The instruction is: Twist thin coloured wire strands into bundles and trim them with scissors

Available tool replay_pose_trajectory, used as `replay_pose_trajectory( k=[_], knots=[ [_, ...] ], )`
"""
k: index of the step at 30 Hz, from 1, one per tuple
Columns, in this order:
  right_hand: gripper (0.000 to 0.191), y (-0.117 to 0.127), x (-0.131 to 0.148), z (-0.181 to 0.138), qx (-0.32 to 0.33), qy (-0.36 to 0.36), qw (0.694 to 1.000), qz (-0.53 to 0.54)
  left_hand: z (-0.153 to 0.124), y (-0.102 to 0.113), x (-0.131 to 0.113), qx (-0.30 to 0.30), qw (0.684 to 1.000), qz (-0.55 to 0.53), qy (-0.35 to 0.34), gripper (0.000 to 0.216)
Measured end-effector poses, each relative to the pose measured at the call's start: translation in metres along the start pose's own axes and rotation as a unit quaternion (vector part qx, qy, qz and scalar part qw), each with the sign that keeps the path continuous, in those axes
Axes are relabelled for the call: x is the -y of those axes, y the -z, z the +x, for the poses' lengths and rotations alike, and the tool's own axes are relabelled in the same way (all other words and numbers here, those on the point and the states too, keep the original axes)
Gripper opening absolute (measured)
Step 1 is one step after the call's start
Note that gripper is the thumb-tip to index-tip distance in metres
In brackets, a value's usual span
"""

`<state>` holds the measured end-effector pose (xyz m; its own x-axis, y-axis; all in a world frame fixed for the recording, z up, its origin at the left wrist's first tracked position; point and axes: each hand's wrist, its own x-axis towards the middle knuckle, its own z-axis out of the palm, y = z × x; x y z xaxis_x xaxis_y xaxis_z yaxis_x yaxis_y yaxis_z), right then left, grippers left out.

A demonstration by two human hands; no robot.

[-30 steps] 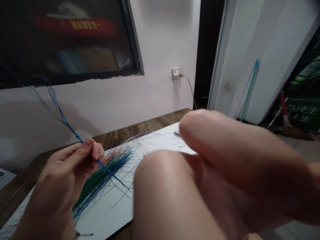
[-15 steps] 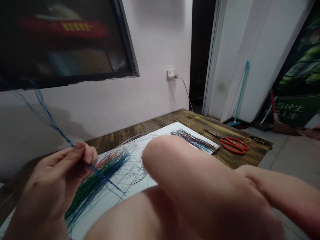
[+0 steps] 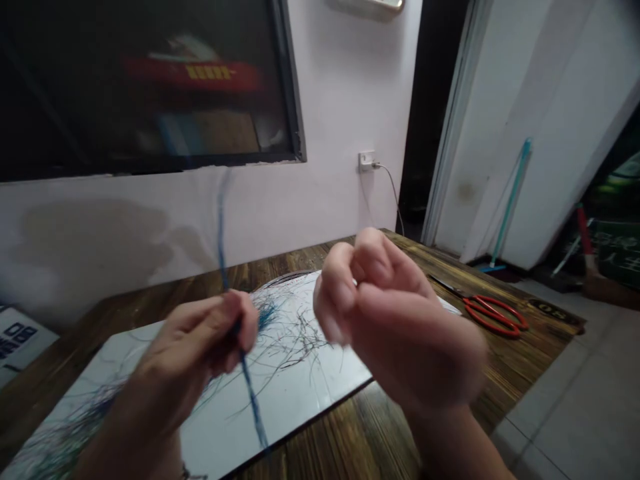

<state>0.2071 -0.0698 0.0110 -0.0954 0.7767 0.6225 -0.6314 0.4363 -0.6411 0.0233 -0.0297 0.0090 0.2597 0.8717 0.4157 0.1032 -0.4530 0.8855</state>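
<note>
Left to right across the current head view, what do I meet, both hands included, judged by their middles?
White printed item → left hand → dark tangle of loose strands → right hand → red-handled scissors → upright red handle.

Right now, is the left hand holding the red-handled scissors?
No, the left hand holds blue strands, and the red-handled scissors lie on the wooden table.

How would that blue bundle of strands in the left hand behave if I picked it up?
The blue bundle is probably fairly stiff, not limp, since its upper end stands up above the left hand. It is likely light, being so thin.
</note>
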Motion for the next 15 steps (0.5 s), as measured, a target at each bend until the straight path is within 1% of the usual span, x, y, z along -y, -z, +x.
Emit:
replay_pose_trajectory(
  k=[1,3,5,7,8,11,15],
  knots=[
    [0.017,0.005,-0.003,0.007,-0.015,0.0,1.0,0.024,-0.003,-0.001,0.001,0.065,0.997,0.009,0.041,0.042],
    [0.01,0.013,-0.016,0.02,-0.029,-0.03,0.999,-0.004,-0.007,-0.004,0.002,0.152,0.986,0.004,0.075,0.043],
    [0.016,0.019,-0.029,0.027,-0.017,-0.076,0.996,-0.053,-0.007,-0.008,0.004,0.19,0.978,0.01,0.091,0.042],
    [0.023,0.02,-0.037,0.028,-0.002,-0.099,0.991,-0.087,-0.006,-0.011,0.003,0.226,0.968,0.032,0.102,0.042],
    [0.024,0.019,-0.039,0.028,-0.001,-0.103,0.99,-0.102,-0.005,-0.012,0.002,0.243,0.963,0.047,0.107,0.042],
    [0.018,0.015,-0.036,0.025,-0.01,-0.099,0.984,-0.147,-0.004,-0.016,-0.001,0.267,0.953,0.089,0.114,0.042],
    [0.012,0.013,-0.032,0.024,-0.004,-0.083,0.979,-0.186,-0.005,-0.016,-0.002,0.252,0.956,0.109,0.105,0.03]
  ],
)
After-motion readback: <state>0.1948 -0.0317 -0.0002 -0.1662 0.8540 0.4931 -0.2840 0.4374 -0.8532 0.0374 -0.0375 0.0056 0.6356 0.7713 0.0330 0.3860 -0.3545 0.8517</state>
